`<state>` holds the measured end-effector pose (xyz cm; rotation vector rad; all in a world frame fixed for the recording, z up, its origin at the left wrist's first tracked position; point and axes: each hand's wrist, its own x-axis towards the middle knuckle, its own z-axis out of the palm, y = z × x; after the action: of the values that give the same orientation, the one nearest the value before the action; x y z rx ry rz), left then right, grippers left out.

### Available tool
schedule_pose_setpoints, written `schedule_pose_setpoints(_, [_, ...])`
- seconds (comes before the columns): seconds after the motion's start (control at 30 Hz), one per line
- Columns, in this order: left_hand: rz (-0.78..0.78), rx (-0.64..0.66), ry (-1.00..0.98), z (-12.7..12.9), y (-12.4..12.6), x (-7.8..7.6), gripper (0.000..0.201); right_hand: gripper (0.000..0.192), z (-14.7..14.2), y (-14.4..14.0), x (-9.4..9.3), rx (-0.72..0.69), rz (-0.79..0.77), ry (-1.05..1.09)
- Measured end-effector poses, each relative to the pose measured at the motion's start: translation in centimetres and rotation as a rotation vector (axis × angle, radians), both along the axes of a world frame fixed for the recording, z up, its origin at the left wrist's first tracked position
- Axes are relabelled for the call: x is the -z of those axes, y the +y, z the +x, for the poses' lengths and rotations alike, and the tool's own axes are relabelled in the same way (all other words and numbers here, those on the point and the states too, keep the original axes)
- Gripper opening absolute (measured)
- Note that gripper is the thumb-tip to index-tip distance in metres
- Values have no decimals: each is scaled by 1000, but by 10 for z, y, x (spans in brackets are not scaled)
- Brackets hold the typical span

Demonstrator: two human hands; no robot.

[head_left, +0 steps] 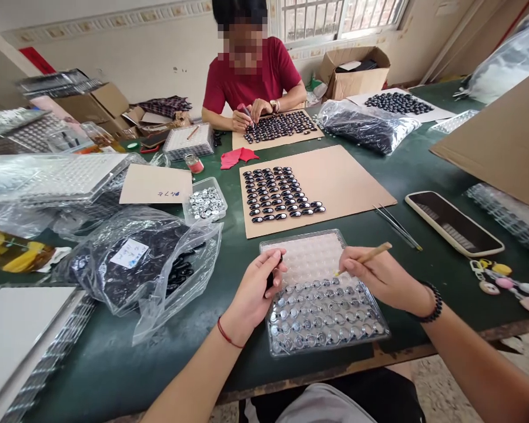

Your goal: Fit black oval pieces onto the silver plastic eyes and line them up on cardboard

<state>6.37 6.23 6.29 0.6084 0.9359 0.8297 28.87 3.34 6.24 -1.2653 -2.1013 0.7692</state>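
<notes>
Your right hand: (372,277) you've got the wooden stick (374,252) pinched in your fingers like a pencil, tip pointing down at the uppermost filled row of the tray.
Your left hand: (255,288) curled up at the tray's left edge, fingers closed on some black pieces (270,283); how many, I honestly can't make out from here.
Clear tray: (312,249) right in front of you near the table edge, round pieces (321,338) in the nearer rows, far rows pale and unfilled.
Cardboard sheet: (352,182) just past your tray, black ovals (275,197) lined up on its left part.
Your right side: tweezers (399,228), then a phone (454,223) lying flat.
Your left side: an open plastic bag (127,258) of black pieces, with a small tub (224,205) of silvery bits behind it.
Across from you: a co-worker in a red shirt (251,88), both hands over another sheet of black pieces.
</notes>
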Motion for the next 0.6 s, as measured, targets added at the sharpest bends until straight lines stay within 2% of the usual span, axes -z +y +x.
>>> schedule_pose_setpoints(0.1, [54, 22, 53, 2, -2, 1, 28, 32, 1, -7, 4, -15, 0, -170])
schedule_pose_setpoints(0.17, [116, 42, 166, 3, -4, 2, 27, 30, -2, -5, 0, -32, 19, -229])
schedule_pose_setpoints(0.27, [310, 130, 446, 4, -8, 2, 26, 30, -11, 5, -13, -50, 97, -182])
schedule_pose_setpoints(0.4, [643, 182, 719, 5, -14, -1, 26, 35, -30, 23, -27, -173, 203, -114])
schedule_pose_setpoints(0.5, [793, 181, 783, 4, -16, 0, 29, 35, -43, 28, -23, -198, 232, -61])
schedule_pose_setpoints(0.6, [858, 176, 810, 2, -16, 4, 31, 35, -50, 25, -12, -170, 260, -24])
